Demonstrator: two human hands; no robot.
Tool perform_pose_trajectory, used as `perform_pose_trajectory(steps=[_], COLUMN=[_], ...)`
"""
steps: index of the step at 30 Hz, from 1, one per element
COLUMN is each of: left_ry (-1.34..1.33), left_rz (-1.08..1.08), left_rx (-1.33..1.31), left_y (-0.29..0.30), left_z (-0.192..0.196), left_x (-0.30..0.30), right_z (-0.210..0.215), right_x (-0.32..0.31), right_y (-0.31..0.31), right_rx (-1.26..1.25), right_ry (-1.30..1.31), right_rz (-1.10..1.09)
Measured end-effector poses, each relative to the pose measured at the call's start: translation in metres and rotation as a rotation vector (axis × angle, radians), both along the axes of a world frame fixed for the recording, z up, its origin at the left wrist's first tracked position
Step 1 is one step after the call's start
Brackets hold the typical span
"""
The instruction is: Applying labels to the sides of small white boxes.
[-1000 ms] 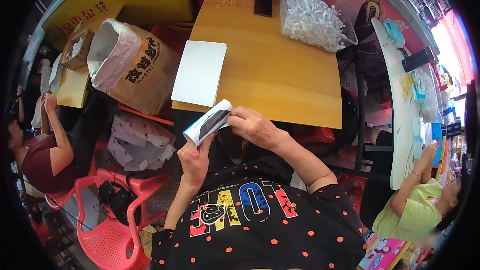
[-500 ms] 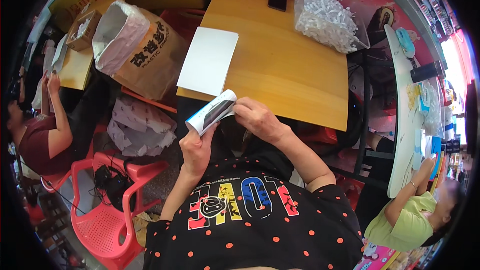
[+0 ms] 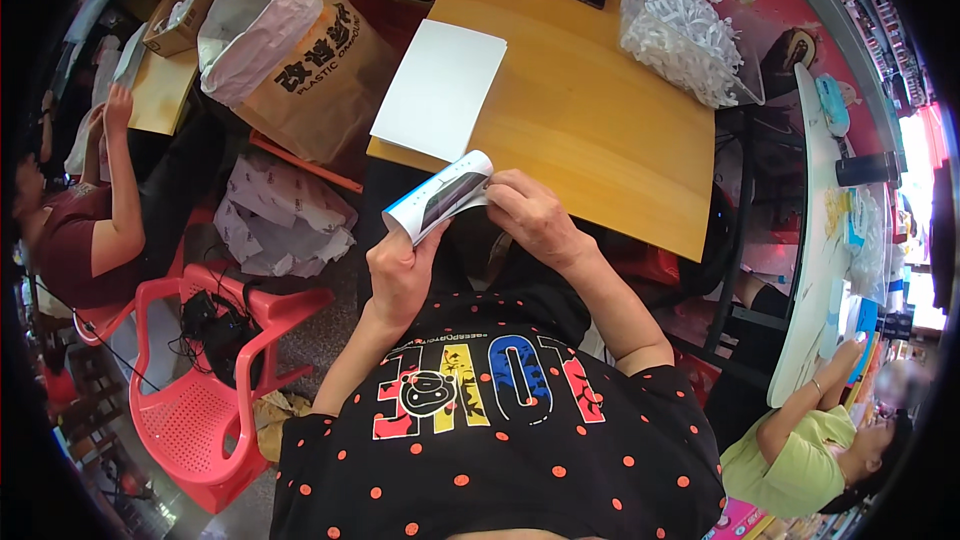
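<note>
well, a wooden table (image 3: 590, 130) is filling the middle of the view, and a big brown sack (image 3: 345, 100) is sitting just beside it on the left. on the table's far right corner, a clear tub (image 3: 751, 88) is holding a heap of white paper strips (image 3: 680, 35). at the near left corner, white sheets (image 3: 440, 90) are lying flat. the right hand (image 3: 530, 215) is pinching the right edge of a curled printed paper (image 3: 440, 195), its fingertips partly hiding behind the edge, and the left hand (image 3: 398, 265) is clamping the lower end. the paper is hanging between the person and the table, just by the white sheets; whether it is touching them, i cannot tell. for good handling, the left hand should probably be gripping firmly without creasing the curl, while the right should be lining the loose edge up evenly; pressing too hard would likely be denting the paper, and pulling askew would be twisting it.
</note>
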State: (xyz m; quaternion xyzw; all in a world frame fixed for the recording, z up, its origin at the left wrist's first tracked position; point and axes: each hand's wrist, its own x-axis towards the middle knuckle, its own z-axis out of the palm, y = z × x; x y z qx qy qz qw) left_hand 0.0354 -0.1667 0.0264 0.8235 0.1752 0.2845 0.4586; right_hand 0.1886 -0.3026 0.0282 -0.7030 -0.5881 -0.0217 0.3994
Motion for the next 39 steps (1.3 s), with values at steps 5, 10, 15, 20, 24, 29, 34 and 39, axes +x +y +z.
perform_pose_trajectory(steps=[5,10,15,20,24,29,34,39], left_ry=[0.0,-0.062,-0.07,-0.017,-0.007,-0.01,-0.076,-0.067], left_rz=[0.001,0.001,0.006,0.003,0.005,0.023,0.005,0.01], left_rx=[-0.003,0.045,0.058,0.071,0.111,0.125,0.149,0.137], left_y=[0.001,0.002,0.003,0.003,0.004,0.003,0.005,0.005], left_z=[-0.001,-0.005,-0.005,0.001,0.002,0.003,-0.002,-0.003], left_x=[-0.001,0.0,0.0,-0.001,-0.003,-0.003,-0.001,-0.002], right_z=[-0.002,-0.008,-0.002,-0.005,-0.007,-0.008,-0.011,-0.013], right_x=[-0.002,-0.001,0.0,0.0,-0.001,0.0,0.0,0.0], right_y=[0.0,-0.002,-0.001,0.0,0.001,0.0,0.003,0.003], right_rx=[-0.004,-0.02,0.071,0.123,0.119,0.115,0.174,0.132], right_ry=[0.032,0.074,0.062,0.121,0.106,0.022,0.031,0.041], right_rz=[-0.03,-0.039,-0.057,-0.056,-0.084,-0.078,-0.047,-0.048])
